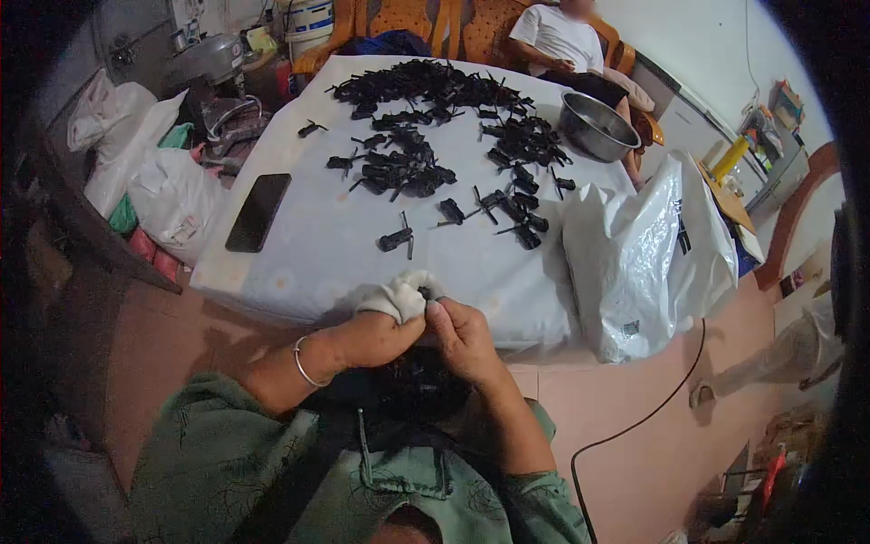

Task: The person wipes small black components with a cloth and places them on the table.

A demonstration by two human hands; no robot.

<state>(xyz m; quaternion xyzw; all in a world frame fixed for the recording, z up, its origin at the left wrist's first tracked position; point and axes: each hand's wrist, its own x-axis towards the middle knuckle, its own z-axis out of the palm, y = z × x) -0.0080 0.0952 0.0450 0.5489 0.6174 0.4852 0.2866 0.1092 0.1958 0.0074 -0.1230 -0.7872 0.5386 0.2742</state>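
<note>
At the near edge of the table, my two hands meet. White cloth [395, 297] covers the fingers of my left hand [370, 339]; whether it is a rag or a glove I cannot tell. My right hand [464, 339] is closed, its thumb pressed against the fingers at a small black part [425, 293], which is mostly hidden between the hands. Nearest beyond them lies a loose black plastic piece [396, 239] with thin prongs. Several similar pieces form a cluster [403, 168] mid-table and a larger pile [435, 83] at the far end.
A black phone [258, 213] lies on the white-covered table [308, 263] at left. A metal bowl [598, 127] stands at the far right, with a white plastic sack [634, 263] nearer. A cable [639, 422] crosses the floor. Another person [560, 41] sits beyond the table.
</note>
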